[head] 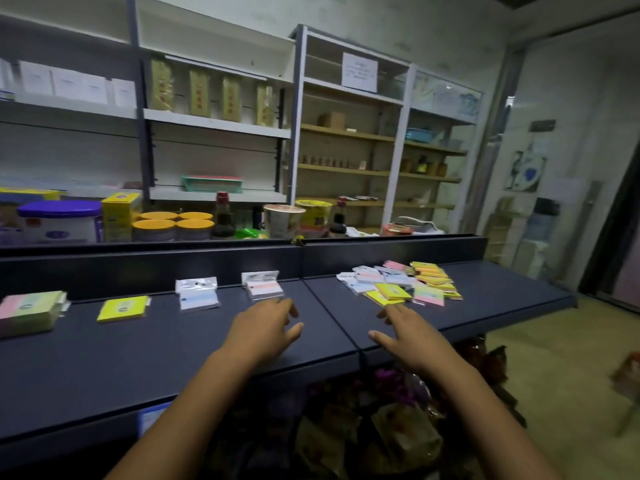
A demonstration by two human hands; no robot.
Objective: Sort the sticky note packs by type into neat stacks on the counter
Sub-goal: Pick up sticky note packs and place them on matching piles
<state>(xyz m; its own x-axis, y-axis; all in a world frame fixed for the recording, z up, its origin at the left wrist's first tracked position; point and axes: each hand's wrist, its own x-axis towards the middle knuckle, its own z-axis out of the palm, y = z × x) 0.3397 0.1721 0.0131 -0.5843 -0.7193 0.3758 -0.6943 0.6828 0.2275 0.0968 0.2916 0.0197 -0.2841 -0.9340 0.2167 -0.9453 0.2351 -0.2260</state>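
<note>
Sticky note packs are seen on the dark counter point(173, 358): an unsorted heap point(401, 282) just beyond the right hand point(410, 336), a peach-striped pack point(265, 288) just beyond the left hand point(266, 323), with blue point(198, 296), yellow point(122, 308) and pastel point(29, 311) stacks further left. Label print cannot be read. Both hands are spread, nothing held.

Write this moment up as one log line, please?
left hand: open, empty, near pink-strip pack | right hand: open, reaching toward unsorted pile | counter: four sorted stacks at left
</note>
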